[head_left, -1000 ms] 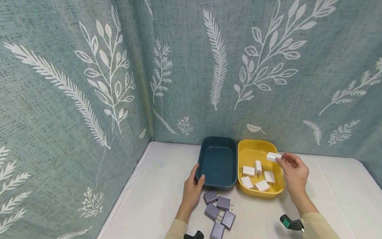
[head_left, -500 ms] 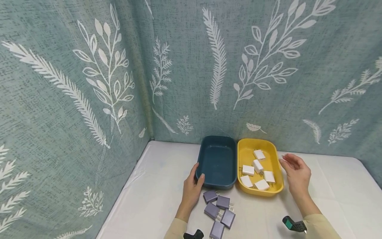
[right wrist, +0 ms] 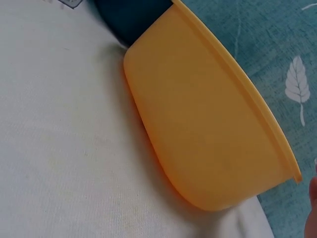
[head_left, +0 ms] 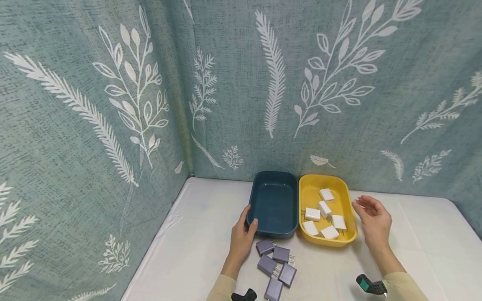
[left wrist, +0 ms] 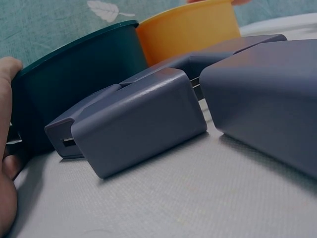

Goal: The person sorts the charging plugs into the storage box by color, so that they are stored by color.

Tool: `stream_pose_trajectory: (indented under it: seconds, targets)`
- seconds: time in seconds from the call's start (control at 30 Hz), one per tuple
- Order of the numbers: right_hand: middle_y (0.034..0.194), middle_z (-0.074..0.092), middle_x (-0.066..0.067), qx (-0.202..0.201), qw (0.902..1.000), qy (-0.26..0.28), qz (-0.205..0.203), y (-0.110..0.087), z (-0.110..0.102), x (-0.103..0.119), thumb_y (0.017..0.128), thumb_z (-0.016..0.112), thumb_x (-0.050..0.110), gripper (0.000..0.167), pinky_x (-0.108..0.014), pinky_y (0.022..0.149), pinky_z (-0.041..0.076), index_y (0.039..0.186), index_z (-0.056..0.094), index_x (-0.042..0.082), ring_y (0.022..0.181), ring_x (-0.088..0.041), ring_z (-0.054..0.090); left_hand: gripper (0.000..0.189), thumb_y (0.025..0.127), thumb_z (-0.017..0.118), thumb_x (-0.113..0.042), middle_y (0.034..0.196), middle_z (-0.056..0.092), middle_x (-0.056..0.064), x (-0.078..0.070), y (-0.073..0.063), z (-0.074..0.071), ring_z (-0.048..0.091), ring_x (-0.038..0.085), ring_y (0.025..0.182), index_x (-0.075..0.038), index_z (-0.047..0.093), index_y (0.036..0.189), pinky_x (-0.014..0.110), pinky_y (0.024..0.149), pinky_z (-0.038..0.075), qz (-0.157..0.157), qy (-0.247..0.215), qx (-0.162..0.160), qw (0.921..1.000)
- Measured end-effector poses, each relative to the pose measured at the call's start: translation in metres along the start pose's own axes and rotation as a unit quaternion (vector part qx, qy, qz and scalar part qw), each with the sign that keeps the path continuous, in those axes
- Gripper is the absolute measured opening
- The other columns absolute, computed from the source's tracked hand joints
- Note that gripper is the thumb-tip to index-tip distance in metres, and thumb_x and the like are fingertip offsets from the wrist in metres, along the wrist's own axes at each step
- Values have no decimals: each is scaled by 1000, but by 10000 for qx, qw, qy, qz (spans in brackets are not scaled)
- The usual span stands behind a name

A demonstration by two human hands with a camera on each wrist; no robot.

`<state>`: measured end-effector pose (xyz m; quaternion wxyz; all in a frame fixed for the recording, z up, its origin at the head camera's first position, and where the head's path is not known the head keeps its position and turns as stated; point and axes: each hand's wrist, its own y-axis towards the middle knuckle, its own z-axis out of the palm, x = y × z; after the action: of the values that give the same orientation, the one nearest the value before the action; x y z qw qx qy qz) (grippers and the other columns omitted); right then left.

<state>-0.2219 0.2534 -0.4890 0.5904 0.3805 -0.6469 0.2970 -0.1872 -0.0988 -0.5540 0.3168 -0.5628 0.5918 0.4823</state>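
Observation:
At the near left corner of the dark blue bin [head_left: 273, 229] rests my left hand [head_left: 241, 240], its fingers along the left wall and thumb at the front rim. To the right stands a yellow bin [head_left: 352, 211] with several white plug chargers [head_left: 326, 195] lying in it. My right hand [head_left: 376, 219] is beside the yellow bin's right rim, fingers loosely bent, with nothing in them. Several purple-grey plug chargers [head_left: 280, 254] lie bunched in front of the blue bin; in the left wrist view such a charger [left wrist: 138, 124] is close to the camera.
A white cloth [head_left: 211, 217] covers the table. Behind it hangs a teal curtain [head_left: 233, 92] with white leaf patterns, close behind both bins, and another stretch of curtain runs down the left side. The right wrist view is mostly filled by the yellow bin's outer wall [right wrist: 198, 109].
My right hand let go of a white charger, which now lies near the back of the yellow bin, and drew slightly right off the rim. The left hand stayed in place.

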Motion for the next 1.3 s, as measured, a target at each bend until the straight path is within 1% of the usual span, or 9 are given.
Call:
stream_pose_trajectory:
  seconds: [0.2,0.33,0.43,0.57,0.7,0.8,1.03,1.17,1.3]
  targets:
    - [93,65,17,70,10000,-17,13,-3,2,-1,84,75,12,36,-1,73,47,117,64,3,88,5,61,55,99,54,-37,151,44,9,0,0,0,45,25,138,-22,39,149,42,113,39,17,28,16,10000]
    - [93,65,15,125,9998,182,-30,-5,3,-2,83,76,8,30,-2,73,48,112,65,6,88,1,62,55,99,54,-37,151,44,9,1,0,1,45,24,138,-23,39,149,43,113,39,-10,37,36,10000]
    - [92,66,13,160,9991,386,-54,-6,3,-2,82,76,5,31,-3,73,50,112,65,3,88,0,63,55,99,54,-37,151,45,8,2,0,1,45,24,138,-23,39,149,43,113,39,-1,61,20,10000]
    - [92,65,13,231,9990,361,-104,-8,3,-2,83,75,4,37,-3,73,50,117,61,-3,87,1,63,55,99,54,-37,151,45,8,3,1,1,46,24,138,-23,39,149,43,113,39,33,105,-15,9999]
    - [93,66,11,306,9983,473,-157,-10,4,-1,82,74,0,38,-4,74,51,117,61,-5,88,0,64,55,98,54,-37,151,46,8,3,1,1,46,24,138,-23,39,149,44,112,40,33,92,-19,10000]
    - [94,67,11,373,9975,561,-209,-11,4,-1,82,74,-1,37,-4,74,51,116,61,-3,89,0,65,55,98,55,-37,151,45,8,4,2,1,46,24,137,-22,39,149,43,112,40,20,57,-11,10000]
    - [94,70,5,597,9925,1014,-328,-18,6,2,80,73,-6,33,-8,74,54,111,62,-3,85,-1,67,55,98,55,-37,151,45,9,3,2,1,46,25,138,-21,40,149,43,113,39,3,31,-7,10000]
    - [96,69,4,755,9917,997,-295,-22,8,4,81,74,-4,35,-9,75,54,113,61,-3,87,-2,66,55,98,55,-37,151,45,9,3,1,1,46,25,138,-19,39,149,43,113,39,10,41,-2,10000]
    - [96,69,3,867,9907,1012,-290,-25,11,4,80,74,-5,33,-10,75,55,111,63,0,87,-3,68,55,98,55,-36,151,45,10,2,1,2,46,25,137,-20,40,149,43,112,39,28,22,-6,10000]
